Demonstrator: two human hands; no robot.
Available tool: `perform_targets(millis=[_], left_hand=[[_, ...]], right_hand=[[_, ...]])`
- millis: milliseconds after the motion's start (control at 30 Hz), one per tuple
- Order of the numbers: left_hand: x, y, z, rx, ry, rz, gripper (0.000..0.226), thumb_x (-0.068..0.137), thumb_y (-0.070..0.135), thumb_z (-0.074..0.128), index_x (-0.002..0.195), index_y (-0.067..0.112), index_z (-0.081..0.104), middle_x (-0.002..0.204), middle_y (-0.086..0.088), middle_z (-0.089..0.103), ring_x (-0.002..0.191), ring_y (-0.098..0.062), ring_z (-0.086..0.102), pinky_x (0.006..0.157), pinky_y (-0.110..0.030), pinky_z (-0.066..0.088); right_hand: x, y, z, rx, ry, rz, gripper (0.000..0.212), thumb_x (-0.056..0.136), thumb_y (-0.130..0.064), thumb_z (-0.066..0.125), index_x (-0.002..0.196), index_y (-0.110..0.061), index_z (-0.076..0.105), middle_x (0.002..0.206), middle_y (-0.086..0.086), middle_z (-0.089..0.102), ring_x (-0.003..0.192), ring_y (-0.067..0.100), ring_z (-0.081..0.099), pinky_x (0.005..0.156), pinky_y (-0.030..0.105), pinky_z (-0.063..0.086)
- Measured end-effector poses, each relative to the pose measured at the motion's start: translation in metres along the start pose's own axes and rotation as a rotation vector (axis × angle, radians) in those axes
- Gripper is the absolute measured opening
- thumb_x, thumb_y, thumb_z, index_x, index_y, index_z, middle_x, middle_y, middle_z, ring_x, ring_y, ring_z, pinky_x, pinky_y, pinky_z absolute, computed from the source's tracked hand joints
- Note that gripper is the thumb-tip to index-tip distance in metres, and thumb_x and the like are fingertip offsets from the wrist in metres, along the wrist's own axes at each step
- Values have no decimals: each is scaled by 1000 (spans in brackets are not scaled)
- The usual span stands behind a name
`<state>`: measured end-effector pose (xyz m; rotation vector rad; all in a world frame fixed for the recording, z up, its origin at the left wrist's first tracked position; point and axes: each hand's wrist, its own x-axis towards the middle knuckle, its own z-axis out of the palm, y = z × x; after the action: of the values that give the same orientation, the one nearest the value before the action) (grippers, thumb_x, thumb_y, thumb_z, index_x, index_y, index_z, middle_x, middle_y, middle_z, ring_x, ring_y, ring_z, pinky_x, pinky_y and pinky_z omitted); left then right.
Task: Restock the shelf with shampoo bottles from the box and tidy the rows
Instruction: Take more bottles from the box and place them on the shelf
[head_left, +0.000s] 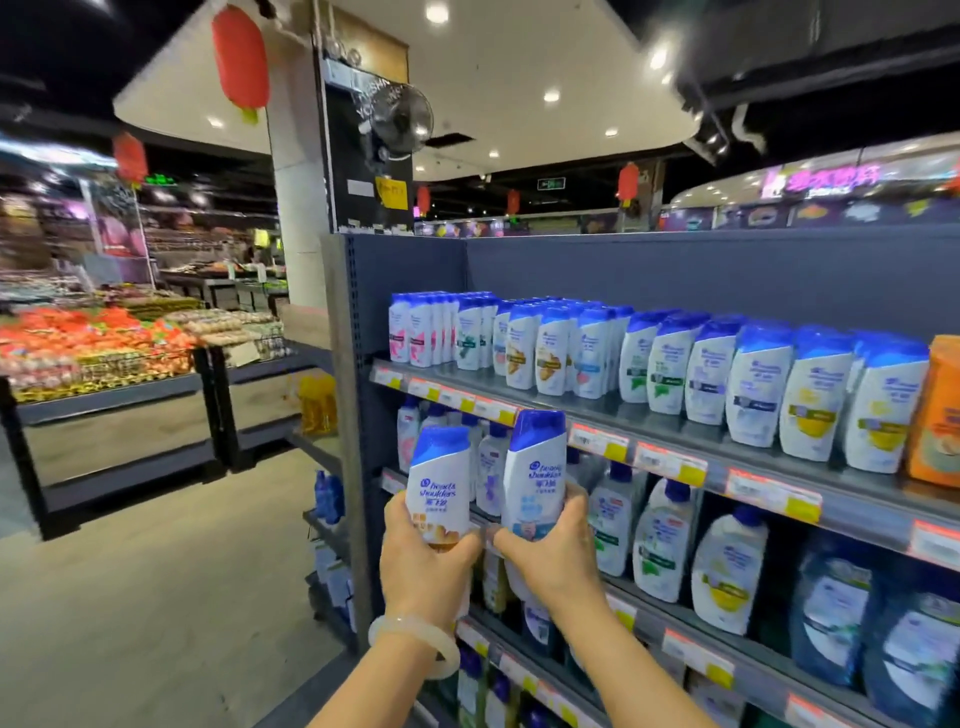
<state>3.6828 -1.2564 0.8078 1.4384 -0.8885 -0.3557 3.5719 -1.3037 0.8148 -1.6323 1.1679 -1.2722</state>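
**Two bottles held up before the shelf**

Two shampoo bottles are raised upright, side by side, in front of the grey shelf (675, 415). Its top row (649, 358) is filled with white bottles with blue caps, and larger bottles stand on the rows below. The left hand (423, 556) has its fingers clamped round the base of the orange-labelled bottle (439, 483). The right hand (556, 551) has its fingers clamped round the blue-labelled bottle (535, 467). A pale bangle (415, 644) circles the left wrist.
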Motion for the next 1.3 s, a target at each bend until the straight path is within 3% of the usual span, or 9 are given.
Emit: perform_targets(millis=[67, 300, 400, 467, 600, 767, 1033, 1200, 1300], left_hand=[[18, -5, 2, -1, -8, -2, 51, 69, 9, 77, 101, 22, 39, 84, 1, 59, 71, -8, 57, 53, -17, 38], [117, -15, 43, -49, -88, 73, 50, 72, 8, 75, 103, 23, 39, 84, 4, 59, 70, -3, 57, 49, -11, 44], [170, -11, 74, -73, -139, 78, 49, 73, 9, 74, 105, 22, 40, 83, 0, 60, 67, -5, 58, 48, -11, 42], [203, -9, 95, -91, -174, 89, 50, 71, 11, 75, 106, 23, 41, 87, -5, 63, 69, -11, 61, 52, -14, 43], [258, -4, 129, -159, -197, 125, 51, 72, 9, 75, 107, 22, 40, 96, -8, 63, 77, -16, 62, 58, -17, 46], [309, 0, 160, -208, -218, 159, 52, 73, 13, 75, 111, 17, 40, 98, -5, 62, 80, -15, 62, 67, -25, 51], [350, -6, 225, -227, -349, 169, 65, 66, 19, 78, 118, 14, 39, 112, -12, 54, 101, -27, 57, 88, -42, 51], [340, -14, 257, -141, -391, 196, 73, 65, 18, 81, 126, 8, 43, 122, -14, 40, 112, -25, 42, 97, -32, 40], [333, -21, 266, -144, -420, 182, 72, 68, 16, 79, 129, 9, 41, 126, -13, 39, 116, -22, 35, 86, -10, 29]], right_hand=[[16, -2, 9, -4, 1, -14, 58, 69, -15, 76, 102, -24, 30, 87, -10, 48, 74, 9, 51, 55, 15, 40], [119, 7, 39, -35, 115, -71, 58, 65, -17, 80, 98, -20, 33, 99, 3, 54, 85, 21, 56, 66, 28, 44], [173, 10, 37, -54, 173, -109, 59, 65, -17, 80, 101, -20, 33, 98, 2, 53, 80, 18, 54, 58, 20, 41], [207, 9, 29, -73, 211, -134, 61, 66, -16, 80, 103, -20, 32, 96, -1, 52, 79, 16, 54, 56, 17, 39], [261, 11, 13, -77, 355, -148, 60, 66, -14, 80, 104, -17, 34, 90, -8, 50, 83, 18, 55, 71, 31, 45], [298, 32, 3, -123, 463, -116, 66, 65, -14, 82, 111, -10, 36, 102, 3, 53, 88, 21, 57, 73, 30, 45], [324, 51, 3, -190, 661, -47, 63, 63, -13, 82, 104, -15, 34, 101, 3, 53, 87, 22, 56, 71, 29, 42], [333, 56, 3, -219, 750, 2, 69, 64, -14, 83, 115, -6, 37, 100, 2, 51, 86, 22, 55, 74, 30, 43], [334, 61, 3, -221, 776, 7, 69, 63, -12, 83, 114, -9, 37, 99, 1, 53, 85, 20, 56, 74, 29, 44]])
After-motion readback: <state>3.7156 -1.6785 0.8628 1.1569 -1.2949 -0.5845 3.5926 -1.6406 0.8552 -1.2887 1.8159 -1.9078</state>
